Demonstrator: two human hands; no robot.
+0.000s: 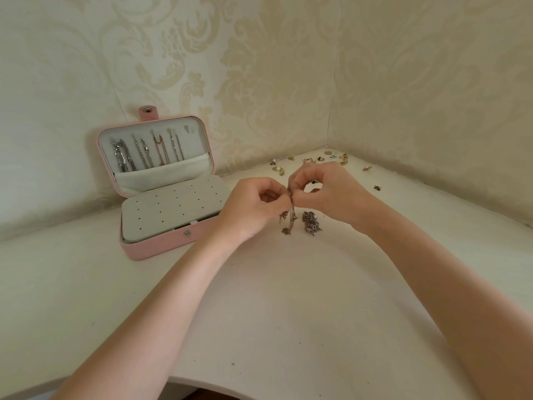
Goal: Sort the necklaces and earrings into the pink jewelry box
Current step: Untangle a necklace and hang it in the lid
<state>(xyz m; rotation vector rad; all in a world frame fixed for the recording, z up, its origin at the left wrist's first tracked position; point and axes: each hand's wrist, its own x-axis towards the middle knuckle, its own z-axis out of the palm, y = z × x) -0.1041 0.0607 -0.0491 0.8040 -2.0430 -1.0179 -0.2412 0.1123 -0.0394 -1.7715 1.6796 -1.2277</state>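
Observation:
The pink jewelry box (161, 246) stands open at the left. Several necklaces (144, 153) hang in its lid, and its grey earring panel (170, 209) with rows of holes lies flat and bare. My left hand (253, 206) and my right hand (326, 192) meet above the table, and both pinch a thin gold necklace (290, 219) that dangles between them down to the tabletop. A dark bunched necklace (311, 223) lies on the table just right of the dangling chain. Several small earrings (314, 160) are scattered in the far corner.
The white table (288, 298) fits into a corner of cream patterned wallpaper. Its curved front edge runs along the bottom. Two stray earrings (376, 187) lie to the right of my right hand near the wall.

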